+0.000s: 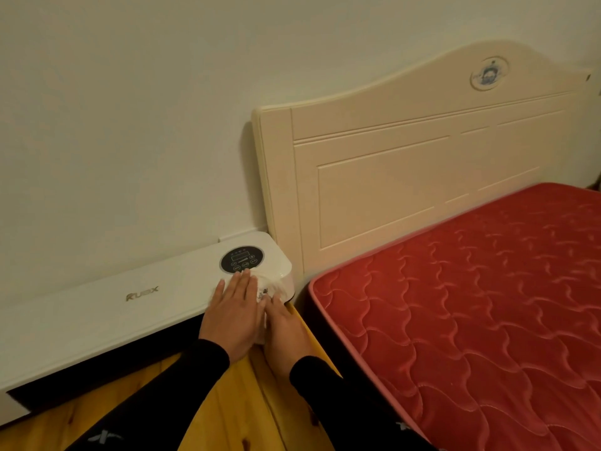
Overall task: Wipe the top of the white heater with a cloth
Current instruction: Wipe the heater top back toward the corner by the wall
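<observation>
The long white heater (107, 307) runs along the wall, with gold lettering on its top and a round black control panel (242, 259) near its right end. A white cloth (271, 288) with a small dark print lies on the heater's right end, just below the panel. My left hand (232, 315) lies flat on the cloth, fingers together and reaching the panel's lower rim. My right hand (286, 328) rests on the cloth's right part at the heater's front corner. Most of the cloth is hidden under both hands.
A cream headboard (406, 164) stands against the wall right of the heater. A red quilted mattress (471, 307) fills the right side, close to the heater's end. Wooden floor (227, 405) shows below the heater, between my black sleeves.
</observation>
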Tool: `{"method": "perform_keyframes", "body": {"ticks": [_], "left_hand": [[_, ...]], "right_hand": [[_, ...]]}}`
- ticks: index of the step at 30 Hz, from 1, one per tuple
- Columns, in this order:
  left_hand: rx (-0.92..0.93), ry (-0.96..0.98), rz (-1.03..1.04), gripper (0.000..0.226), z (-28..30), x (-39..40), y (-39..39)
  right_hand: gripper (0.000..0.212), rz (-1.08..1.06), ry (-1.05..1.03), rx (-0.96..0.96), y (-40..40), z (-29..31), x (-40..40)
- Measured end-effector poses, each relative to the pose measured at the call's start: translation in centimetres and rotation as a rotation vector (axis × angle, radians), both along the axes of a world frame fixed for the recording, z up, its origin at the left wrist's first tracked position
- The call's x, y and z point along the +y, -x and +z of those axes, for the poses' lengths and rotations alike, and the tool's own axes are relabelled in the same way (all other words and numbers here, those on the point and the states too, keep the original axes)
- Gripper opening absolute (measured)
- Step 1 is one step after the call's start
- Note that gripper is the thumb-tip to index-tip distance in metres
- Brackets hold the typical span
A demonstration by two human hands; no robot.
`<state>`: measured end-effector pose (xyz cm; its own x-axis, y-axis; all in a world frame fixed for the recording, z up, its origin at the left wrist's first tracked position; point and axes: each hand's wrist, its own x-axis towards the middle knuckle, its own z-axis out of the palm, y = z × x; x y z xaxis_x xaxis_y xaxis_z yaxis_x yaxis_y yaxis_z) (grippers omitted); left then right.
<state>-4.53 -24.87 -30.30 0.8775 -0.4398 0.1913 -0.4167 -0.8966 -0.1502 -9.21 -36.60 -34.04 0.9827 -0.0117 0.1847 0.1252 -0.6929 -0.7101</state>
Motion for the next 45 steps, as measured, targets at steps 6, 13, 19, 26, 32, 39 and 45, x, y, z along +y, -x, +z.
{"method": "perform_keyframes", "body": {"ticks": [6,13,19,26,32,39,45], "left_hand": [[-0.075,-0.021,0.003,0.078,-1.6,0.0,-0.7],[-0.152,-0.143,-0.04,0.069,-1.5,-2.3,-2.2],[-0.162,-0.283,-0.164,0.072,-0.9,-2.5,-4.1],[-0.021,-0.373,-0.278,0.081,1.7,-1.3,-5.2],[-0.017,-0.139,-0.099,0.077,1.3,-2.6,-2.6],[-0.103,-0.129,-0.043,0.069,-1.1,-2.0,-2.6],[-0.128,-0.209,-0.076,0.064,-0.8,-0.8,-2.5]], "right_hand": [[0.073,-0.091,0.153,0.059,-0.5,-0.2,-2.0],[0.072,-0.029,0.402,-0.147,-2.5,0.5,-5.1],[0.084,0.087,0.625,-0.126,-6.0,2.9,-7.3],[0.097,0.141,0.691,-0.076,-8.8,3.5,-7.3],[0.086,0.146,0.734,-0.054,-9.0,3.0,-6.7],[0.086,0.147,0.88,-0.127,-8.9,3.4,-6.9],[0.09,0.182,0.953,-0.144,-9.5,3.2,-5.5]]}}
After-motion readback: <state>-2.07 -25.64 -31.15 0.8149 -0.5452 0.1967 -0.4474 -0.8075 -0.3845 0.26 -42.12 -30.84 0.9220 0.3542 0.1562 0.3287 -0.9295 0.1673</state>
